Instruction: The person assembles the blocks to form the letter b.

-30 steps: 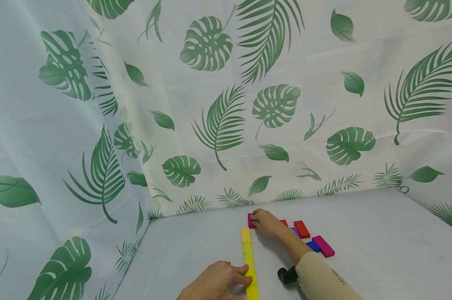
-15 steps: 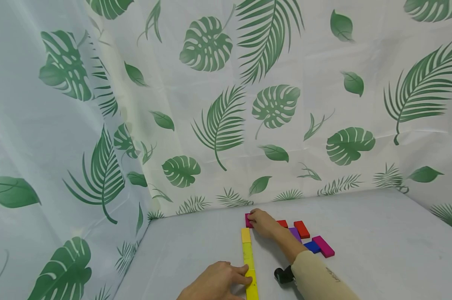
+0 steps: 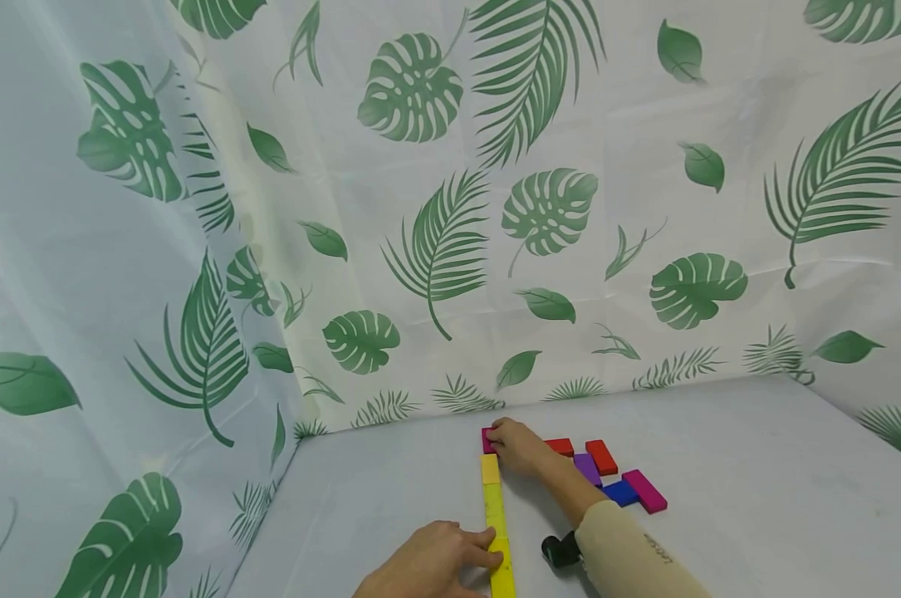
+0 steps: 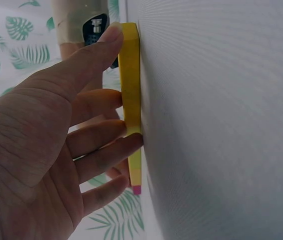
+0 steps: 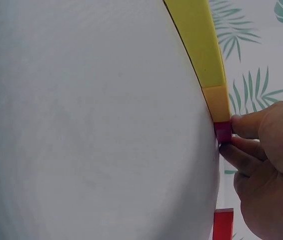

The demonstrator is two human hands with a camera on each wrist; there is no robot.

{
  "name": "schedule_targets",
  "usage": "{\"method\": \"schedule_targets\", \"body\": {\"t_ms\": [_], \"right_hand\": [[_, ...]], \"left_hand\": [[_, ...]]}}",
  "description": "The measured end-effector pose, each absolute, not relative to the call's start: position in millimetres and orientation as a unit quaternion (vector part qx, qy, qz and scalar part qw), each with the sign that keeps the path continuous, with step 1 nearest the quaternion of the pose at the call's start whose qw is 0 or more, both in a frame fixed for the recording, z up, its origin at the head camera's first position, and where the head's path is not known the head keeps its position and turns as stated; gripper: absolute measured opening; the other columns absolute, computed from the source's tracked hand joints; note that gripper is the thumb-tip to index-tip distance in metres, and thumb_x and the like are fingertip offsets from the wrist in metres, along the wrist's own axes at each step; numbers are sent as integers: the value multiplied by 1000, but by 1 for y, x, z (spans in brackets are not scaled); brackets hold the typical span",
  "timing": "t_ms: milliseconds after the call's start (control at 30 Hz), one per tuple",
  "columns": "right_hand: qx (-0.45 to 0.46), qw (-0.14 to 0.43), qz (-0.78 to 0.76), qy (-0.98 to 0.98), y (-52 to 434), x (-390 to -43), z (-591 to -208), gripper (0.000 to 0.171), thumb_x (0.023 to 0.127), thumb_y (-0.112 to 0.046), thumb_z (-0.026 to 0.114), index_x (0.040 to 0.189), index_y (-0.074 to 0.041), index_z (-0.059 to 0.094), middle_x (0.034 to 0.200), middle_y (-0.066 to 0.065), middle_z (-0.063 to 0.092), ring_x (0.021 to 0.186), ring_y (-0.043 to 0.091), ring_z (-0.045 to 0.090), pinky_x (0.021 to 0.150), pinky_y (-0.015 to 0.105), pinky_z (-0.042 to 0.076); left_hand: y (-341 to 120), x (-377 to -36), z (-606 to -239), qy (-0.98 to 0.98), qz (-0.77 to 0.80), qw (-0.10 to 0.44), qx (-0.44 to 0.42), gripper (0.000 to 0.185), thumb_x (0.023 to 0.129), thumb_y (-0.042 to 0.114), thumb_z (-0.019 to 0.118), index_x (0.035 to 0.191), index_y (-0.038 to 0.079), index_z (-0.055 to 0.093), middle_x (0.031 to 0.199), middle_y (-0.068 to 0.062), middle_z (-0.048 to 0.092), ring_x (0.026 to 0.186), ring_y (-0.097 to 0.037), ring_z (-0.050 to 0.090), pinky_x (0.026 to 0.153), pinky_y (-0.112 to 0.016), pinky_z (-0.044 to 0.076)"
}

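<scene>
A straight row of yellow blocks (image 3: 495,508) runs away from me on the white table, capped at its far end by a short yellow-orange block (image 3: 490,469). My left hand (image 3: 433,558) rests along the left side of the row near its close end, fingers fairly straight and touching it; the thumb (image 4: 112,34) reaches the near end in the left wrist view. Beyond the row, my right hand (image 3: 523,448) pinches a magenta block (image 5: 222,132) between thumb and fingers. In the right wrist view that block meets the yellow-orange one end to end. Fingers partly cover it.
Right of the row lie loose blocks: two red ones (image 3: 602,458), a purple one (image 3: 588,470), a blue one (image 3: 620,493) and another magenta one (image 3: 644,491). A black wrist camera (image 3: 560,551) sits at the right sleeve. Leaf-patterned curtains (image 3: 450,249) stand behind and left.
My right hand has slid leftward with the magenta block, from right of the row's far end to in line with it. My left hand and the yellow row have stayed still.
</scene>
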State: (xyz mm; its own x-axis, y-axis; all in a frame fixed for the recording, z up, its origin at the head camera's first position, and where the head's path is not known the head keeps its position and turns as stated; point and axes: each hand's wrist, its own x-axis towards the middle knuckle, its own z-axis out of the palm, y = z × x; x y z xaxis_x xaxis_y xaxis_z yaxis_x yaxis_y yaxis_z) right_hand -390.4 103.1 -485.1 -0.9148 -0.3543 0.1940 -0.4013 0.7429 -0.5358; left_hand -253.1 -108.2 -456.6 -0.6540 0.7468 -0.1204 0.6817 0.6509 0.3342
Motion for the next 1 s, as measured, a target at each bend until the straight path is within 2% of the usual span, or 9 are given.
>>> {"method": "schedule_targets", "body": {"t_ms": [500,667,1000], "right_hand": [[197,36,294,-934,98,-385,-483,27,99,0,66,124,3,74,135,24,64,125,40,62,107,52,51],[204,39,297,-932,97,-386,-483,22,98,0,66,118,1,76,133,24,64,124,40,63,106,53,51],[190,21,292,-937,98,-384,-483,31,99,-3,67,129,3,72,139,24,62,129,40,60,108,53,49]], "left_hand": [[-108,-252,-457,902,130,120,394,51,86,57,78,131,35,73,141,13,65,113,-1,64,96,-27,55],[-108,-252,-456,906,137,128,380,50,86,56,79,131,36,73,141,14,65,111,-1,64,96,-28,55],[-108,-251,-456,905,135,124,384,50,86,56,79,131,35,73,141,14,65,112,-1,65,95,-27,55]]}}
